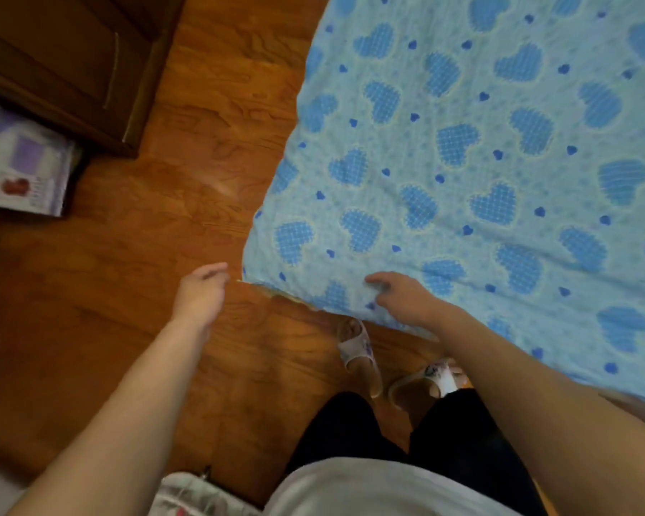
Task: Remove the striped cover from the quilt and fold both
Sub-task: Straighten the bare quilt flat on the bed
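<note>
A light blue quilt (481, 162) printed with blue hearts lies spread flat over the right half of the view, its near-left corner pointing toward me. My right hand (403, 297) rests on the quilt close to that near edge, fingers curled down onto the fabric. My left hand (202, 290) hovers over the wooden floor just left of the quilt's corner, fingers loosely bent and holding nothing. No striped cover is recognisable; a bit of pale patterned cloth (194, 495) shows at the bottom edge.
Wooden floor (146, 255) fills the left and middle. A dark wooden cabinet (71, 61) stands at the upper left, with a white and purple box (23, 165) beside it. My feet in pale slippers (358, 351) stand at the quilt's near edge.
</note>
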